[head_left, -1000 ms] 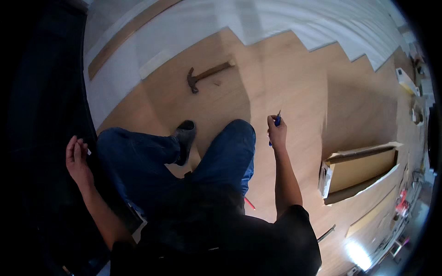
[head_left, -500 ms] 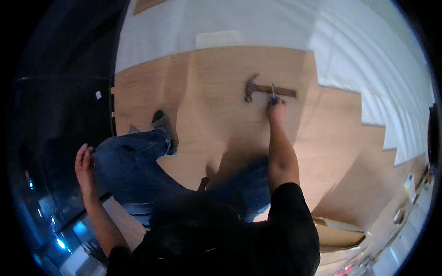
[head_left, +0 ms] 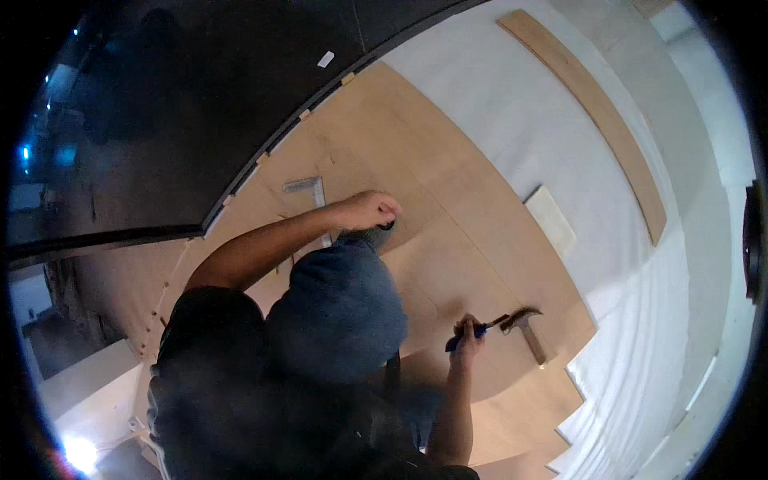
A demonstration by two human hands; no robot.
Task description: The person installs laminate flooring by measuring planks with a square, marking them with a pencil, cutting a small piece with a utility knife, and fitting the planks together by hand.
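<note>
My right hand [head_left: 466, 346] is closed round a blue-handled knife [head_left: 480, 330], its narrow blade pointing right toward the hammer. A claw hammer [head_left: 534, 346] with a brown handle lies on the light wood flooring [head_left: 424, 152], just beyond the blade tip. My left hand [head_left: 368, 210] hovers over my foot, past my bent knee, its fingers curled in; I see nothing in them. An L-shaped metal square [head_left: 318, 192] lies on the floor beside my left forearm, which partly covers it.
Small wooden spacers [head_left: 348, 78] line the floor's edge by a dark glossy surface [head_left: 240, 72]. White underlay [head_left: 480, 80] spreads beyond the stepped board ends, bearing a loose plank [head_left: 600, 120] and a pale flat piece [head_left: 550, 220]. A bright lamp [head_left: 80, 454] shines at lower left.
My view has turned, and the floor and the dark surface are rotated in the picture. My left hand has come from beside my knee to over my foot. The knife remains in my right hand.
</note>
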